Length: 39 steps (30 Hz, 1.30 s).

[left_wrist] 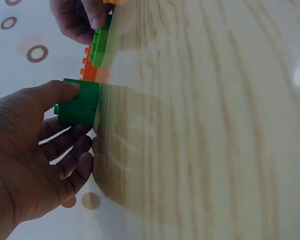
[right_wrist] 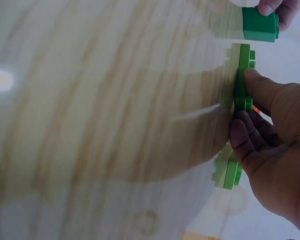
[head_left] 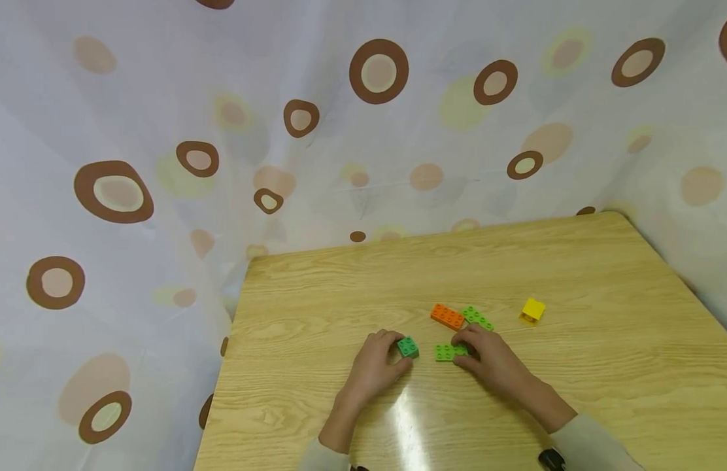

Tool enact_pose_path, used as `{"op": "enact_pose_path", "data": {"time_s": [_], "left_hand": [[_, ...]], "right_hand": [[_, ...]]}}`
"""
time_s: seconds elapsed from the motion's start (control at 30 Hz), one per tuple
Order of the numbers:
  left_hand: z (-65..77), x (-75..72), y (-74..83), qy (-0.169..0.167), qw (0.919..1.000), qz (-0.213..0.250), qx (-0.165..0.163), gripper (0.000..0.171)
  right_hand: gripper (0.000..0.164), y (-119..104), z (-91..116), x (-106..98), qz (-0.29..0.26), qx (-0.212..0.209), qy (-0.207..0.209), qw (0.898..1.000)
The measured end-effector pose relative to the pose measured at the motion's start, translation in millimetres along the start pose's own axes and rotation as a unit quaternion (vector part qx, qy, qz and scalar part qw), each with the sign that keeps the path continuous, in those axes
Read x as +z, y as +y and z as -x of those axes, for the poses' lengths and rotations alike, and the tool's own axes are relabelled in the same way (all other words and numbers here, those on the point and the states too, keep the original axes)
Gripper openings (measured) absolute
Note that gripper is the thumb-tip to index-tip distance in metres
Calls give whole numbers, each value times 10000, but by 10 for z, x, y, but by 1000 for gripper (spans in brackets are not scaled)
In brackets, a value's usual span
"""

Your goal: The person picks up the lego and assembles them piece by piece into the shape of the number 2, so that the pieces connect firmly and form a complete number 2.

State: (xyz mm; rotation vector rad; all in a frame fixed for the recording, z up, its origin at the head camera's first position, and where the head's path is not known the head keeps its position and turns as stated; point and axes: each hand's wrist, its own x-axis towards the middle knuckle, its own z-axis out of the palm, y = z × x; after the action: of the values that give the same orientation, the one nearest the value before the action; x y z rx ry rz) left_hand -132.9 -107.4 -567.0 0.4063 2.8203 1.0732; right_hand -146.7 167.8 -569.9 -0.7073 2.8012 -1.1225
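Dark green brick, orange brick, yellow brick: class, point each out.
Dark green brick (left_wrist: 82, 107), left wrist view: a smooth side.
Orange brick (head_left: 447, 316), head view: the studded top.
Yellow brick (head_left: 533, 308), head view: the upper face.

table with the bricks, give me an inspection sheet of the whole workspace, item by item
surface: wood-grain table, glossy, with a bright reflection near its front
held bricks: dark green brick and light green brick, apart from each other
other bricks: orange brick beside a second light green brick, contact unclear; yellow brick apart, farther right
clutter: nothing seen besides bricks
left-hand grip: pinches the dark green brick between thumb and fingers
right-hand grip: pinches the light green brick by its right end
cables: nothing seen
surroundings: pale curtain with brown-ringed ovals, behind the table and along both sides
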Motion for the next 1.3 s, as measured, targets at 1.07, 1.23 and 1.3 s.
{"op": "enact_pose_path", "data": {"time_s": [1.07, 1.23, 1.3], "left_hand": [[-273, 143, 252, -450, 9953, 188, 838, 34], [-276, 145, 257, -431, 9938, -32, 1029, 36], [-281, 151, 255, -399, 9921, -212, 1169, 36]], "right_hand": [[29, 35, 5, 94, -348, -394, 196, 9984], [29, 35, 3, 91, -330, -320, 120, 9989], [29, 39, 3, 92, -332, -316, 119, 9989]]}}
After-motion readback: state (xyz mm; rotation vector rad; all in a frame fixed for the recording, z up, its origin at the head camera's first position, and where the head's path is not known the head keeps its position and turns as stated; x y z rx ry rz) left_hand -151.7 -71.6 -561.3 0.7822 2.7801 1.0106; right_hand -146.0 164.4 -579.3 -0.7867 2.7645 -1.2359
